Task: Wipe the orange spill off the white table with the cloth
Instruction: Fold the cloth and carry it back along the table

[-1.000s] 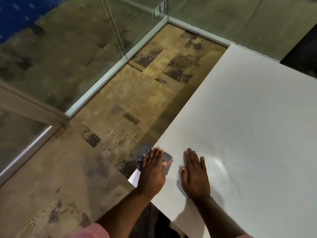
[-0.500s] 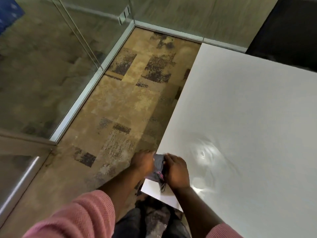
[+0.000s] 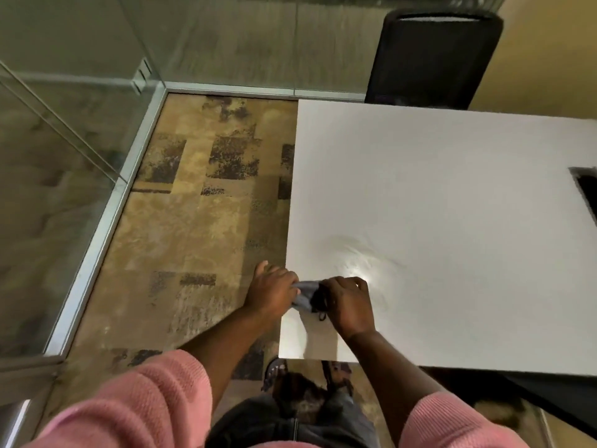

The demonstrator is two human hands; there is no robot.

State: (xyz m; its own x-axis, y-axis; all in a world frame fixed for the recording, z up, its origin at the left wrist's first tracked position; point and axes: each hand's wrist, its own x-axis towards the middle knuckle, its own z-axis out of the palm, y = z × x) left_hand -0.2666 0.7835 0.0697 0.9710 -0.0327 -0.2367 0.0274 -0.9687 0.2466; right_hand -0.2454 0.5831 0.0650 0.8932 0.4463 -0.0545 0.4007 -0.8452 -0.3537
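A small grey cloth is bunched between both hands at the near left corner of the white table. My left hand grips its left end, just off the table's left edge. My right hand grips its right end above the tabletop. A dark thread hangs from the cloth. A faint glossy smear shows on the table just beyond my right hand. No orange spill is visible.
A black chair stands at the table's far edge. A dark cut-out sits at the right of the tabletop. Patterned brown carpet lies to the left, bounded by glass walls with metal frames.
A second ago my left hand pressed the cloth at the table's edge and my right hand lay flat on the table. Now both hands hold the cloth, bunched. The view has swung right.
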